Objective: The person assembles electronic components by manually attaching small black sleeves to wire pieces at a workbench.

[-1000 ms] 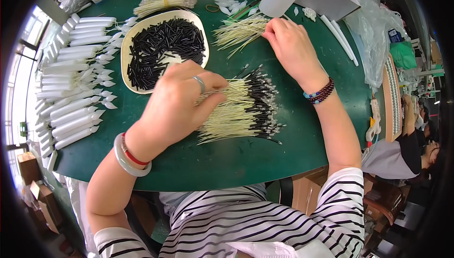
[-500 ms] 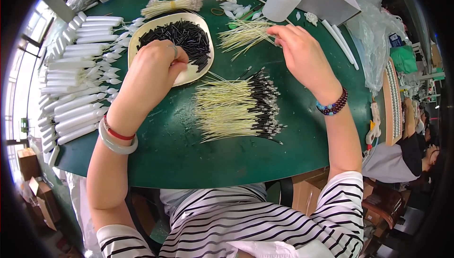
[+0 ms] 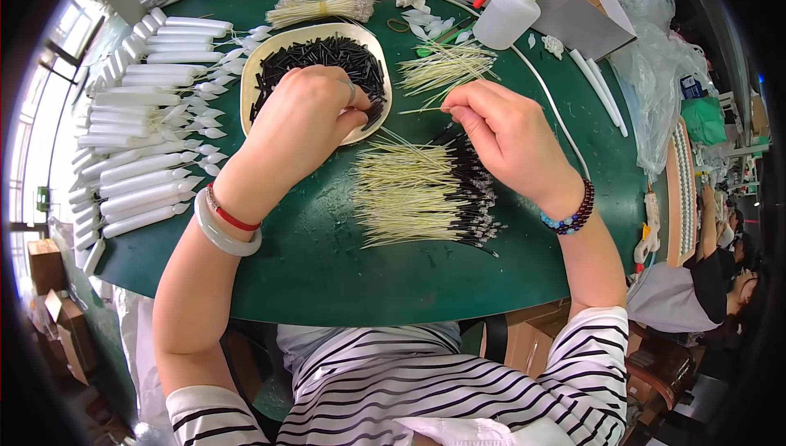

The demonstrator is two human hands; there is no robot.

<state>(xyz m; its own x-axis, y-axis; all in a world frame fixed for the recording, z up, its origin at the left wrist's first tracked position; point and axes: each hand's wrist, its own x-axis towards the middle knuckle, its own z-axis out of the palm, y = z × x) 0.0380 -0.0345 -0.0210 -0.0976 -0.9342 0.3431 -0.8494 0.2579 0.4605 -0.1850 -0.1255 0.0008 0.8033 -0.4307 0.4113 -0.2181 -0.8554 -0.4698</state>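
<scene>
1. Where the green table curves toward a bright window on the left, white tubes lie in rows and a squeeze bottle stands at the far edge.
2. Since a second ago, the left hand has left the finished pile for the dish of black sleeves, fingers curled into it.
3. Right hand pinches one pale stick, lying left-right, its free end pointing left.
</scene>
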